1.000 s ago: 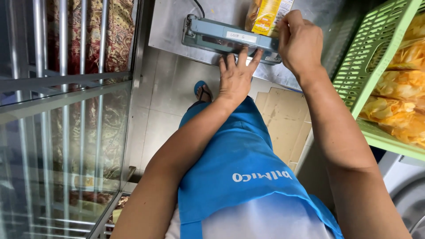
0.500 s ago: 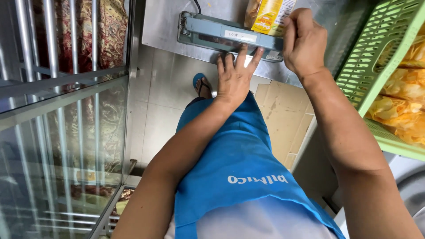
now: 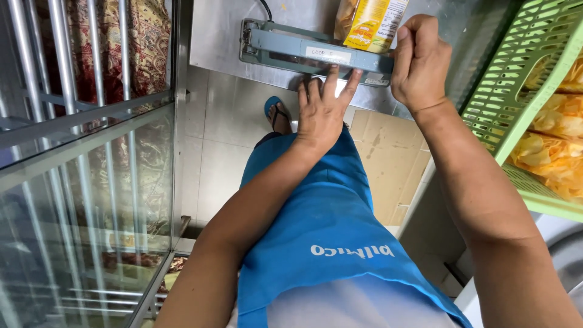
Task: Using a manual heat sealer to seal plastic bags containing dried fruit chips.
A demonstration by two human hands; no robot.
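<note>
Sealer bar (image 3: 316,51) stayed pressed under right hand's (image 3: 419,58) closed grip; left hand (image 3: 322,109) steadied it flat, holding nothing, yellow packet (image 3: 370,24) unmoved.

I have a single view, from the camera on the person's head, tilted steeply down along their chest and blue apron (image 3: 328,243) toward the floor. It sits close: both forearms fill the lower frame, and the left hand (image 3: 322,112) and right hand (image 3: 419,61) meet at the grey sealing machine (image 3: 316,51) near the top edge. No second view shares this scene.
</note>
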